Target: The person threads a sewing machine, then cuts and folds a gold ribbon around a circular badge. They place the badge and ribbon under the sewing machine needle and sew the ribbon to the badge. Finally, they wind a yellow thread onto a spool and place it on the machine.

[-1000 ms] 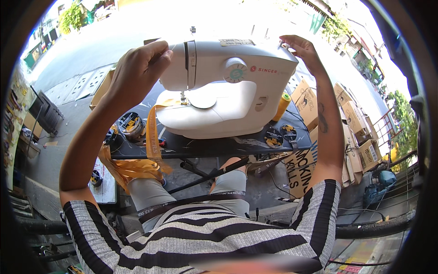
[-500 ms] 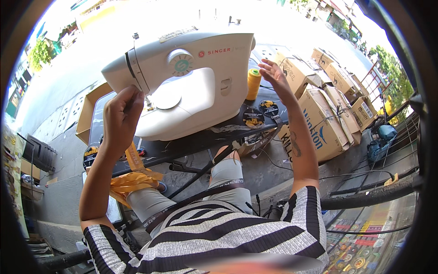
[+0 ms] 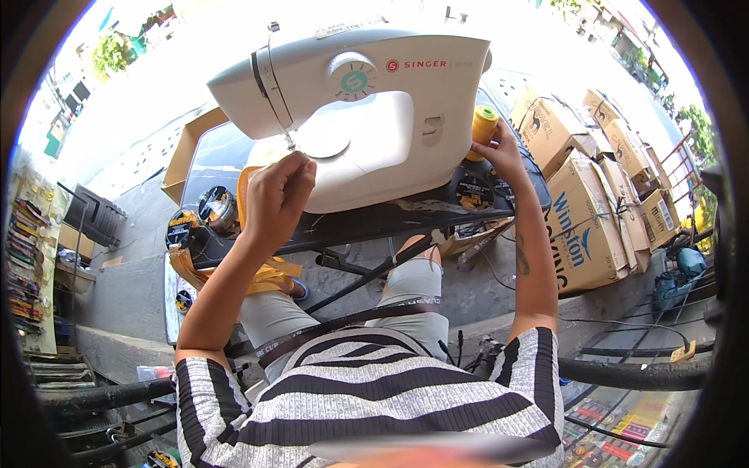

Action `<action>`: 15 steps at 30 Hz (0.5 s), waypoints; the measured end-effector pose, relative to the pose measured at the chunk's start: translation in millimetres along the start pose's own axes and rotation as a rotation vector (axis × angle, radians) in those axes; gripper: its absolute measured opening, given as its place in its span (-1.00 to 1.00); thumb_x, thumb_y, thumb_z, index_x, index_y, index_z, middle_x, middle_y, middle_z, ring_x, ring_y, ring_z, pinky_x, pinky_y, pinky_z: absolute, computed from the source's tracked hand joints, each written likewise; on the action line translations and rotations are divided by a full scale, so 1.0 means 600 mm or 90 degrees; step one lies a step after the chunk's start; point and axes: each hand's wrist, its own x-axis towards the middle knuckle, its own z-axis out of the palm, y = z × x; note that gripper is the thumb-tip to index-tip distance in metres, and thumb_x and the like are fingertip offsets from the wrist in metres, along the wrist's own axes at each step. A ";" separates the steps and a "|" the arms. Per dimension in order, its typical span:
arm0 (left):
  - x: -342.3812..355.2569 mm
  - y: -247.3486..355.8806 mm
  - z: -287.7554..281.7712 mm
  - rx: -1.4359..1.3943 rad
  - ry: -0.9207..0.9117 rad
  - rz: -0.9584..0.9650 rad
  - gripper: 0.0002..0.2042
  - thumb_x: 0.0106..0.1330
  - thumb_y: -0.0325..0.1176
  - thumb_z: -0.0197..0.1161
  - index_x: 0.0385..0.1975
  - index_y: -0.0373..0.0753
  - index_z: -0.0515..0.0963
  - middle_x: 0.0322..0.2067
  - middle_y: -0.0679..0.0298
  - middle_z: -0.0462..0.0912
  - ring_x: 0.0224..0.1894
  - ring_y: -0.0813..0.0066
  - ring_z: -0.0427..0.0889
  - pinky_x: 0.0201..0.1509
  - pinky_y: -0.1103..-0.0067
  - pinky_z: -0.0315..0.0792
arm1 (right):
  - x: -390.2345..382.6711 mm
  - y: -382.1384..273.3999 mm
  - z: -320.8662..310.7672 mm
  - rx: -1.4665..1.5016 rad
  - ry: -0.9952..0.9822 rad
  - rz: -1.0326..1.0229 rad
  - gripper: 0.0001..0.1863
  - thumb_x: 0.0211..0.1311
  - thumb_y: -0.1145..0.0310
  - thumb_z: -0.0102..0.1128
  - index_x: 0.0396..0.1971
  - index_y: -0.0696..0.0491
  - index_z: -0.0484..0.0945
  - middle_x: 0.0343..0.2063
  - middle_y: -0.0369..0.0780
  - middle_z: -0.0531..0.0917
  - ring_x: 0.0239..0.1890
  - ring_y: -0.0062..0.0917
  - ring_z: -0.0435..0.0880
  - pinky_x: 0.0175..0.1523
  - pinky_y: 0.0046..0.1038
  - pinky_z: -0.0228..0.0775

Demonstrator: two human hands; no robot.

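Note:
A white sewing machine (image 3: 367, 171) stands on the dark marbled table (image 3: 367, 226) before me. My left hand (image 3: 279, 191) is closed in a pinch just below and in front of the needle area (image 3: 290, 143); any thread between its fingertips is too fine to make out. At the machine's right end, my right hand (image 3: 505, 156) has its fingers around the lower part of a cone of yellow thread (image 3: 483, 125). Yellow-orange ribbon (image 3: 273, 274) hangs off the table's near left edge beside my left forearm, some of it passing behind my left hand.
Round black-and-yellow badges or rolls lie on the table at left (image 3: 217, 207) and right (image 3: 473, 189). Tied cardboard boxes (image 3: 597, 226) are stacked to the right. Black metal bars (image 3: 636, 373) and loose cables run near my right elbow. An open cardboard box (image 3: 187, 152) sits beyond the table's left edge.
My right hand has come down from beside the thread cone and closed on it. My left hand has dropped from beside the needle to below it. The whole view has shifted slightly.

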 end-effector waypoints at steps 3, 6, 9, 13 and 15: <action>-0.006 -0.001 0.007 -0.007 -0.020 -0.032 -0.81 0.35 -0.37 0.14 -0.48 -0.34 0.47 -0.71 0.30 0.30 -0.64 0.60 0.21 -0.54 0.59 0.15 | 0.000 0.010 -0.001 0.032 0.012 -0.004 -0.28 -0.04 0.28 0.52 0.12 0.13 0.36 -0.15 -0.15 0.62 -0.04 -0.42 0.61 0.05 -0.38 0.48; -0.007 -0.001 0.012 -0.020 -0.048 -0.064 -0.80 0.35 -0.37 0.14 -0.48 -0.34 0.47 -0.70 0.27 0.32 -0.63 0.58 0.23 -0.52 0.59 0.19 | -0.004 0.011 0.000 0.044 0.028 -0.013 -0.26 -0.04 0.30 0.52 0.15 0.14 0.34 -0.12 -0.14 0.61 -0.04 -0.40 0.62 0.04 -0.38 0.48; -0.009 0.005 0.011 -0.028 -0.043 -0.070 -0.81 0.35 -0.37 0.14 -0.46 -0.35 0.47 -0.68 0.20 0.37 -0.64 0.48 0.28 -0.51 0.55 0.24 | -0.015 -0.011 0.001 0.000 0.053 -0.001 -0.17 -0.01 0.27 0.50 0.23 0.14 0.23 0.08 -0.04 0.47 0.10 -0.32 0.53 0.14 -0.31 0.41; -0.012 0.018 0.004 -0.050 -0.040 -0.055 -0.84 0.33 -0.40 0.15 -0.44 -0.36 0.47 -0.65 0.16 0.41 -0.61 0.36 0.36 -0.48 0.50 0.27 | -0.033 -0.092 0.010 -0.031 0.348 -0.065 -0.24 0.10 0.28 0.41 0.24 0.13 0.19 0.17 -0.05 0.35 0.20 -0.32 0.39 0.23 -0.27 0.30; -0.015 0.024 0.002 -0.061 -0.037 -0.060 -0.84 0.33 -0.40 0.16 -0.45 -0.35 0.47 -0.65 0.15 0.41 -0.61 0.33 0.37 -0.47 0.48 0.28 | -0.049 -0.152 0.026 0.087 0.430 -0.206 -0.39 0.16 0.37 0.32 0.17 0.12 0.24 0.09 -0.13 0.40 0.10 -0.41 0.44 0.14 -0.36 0.33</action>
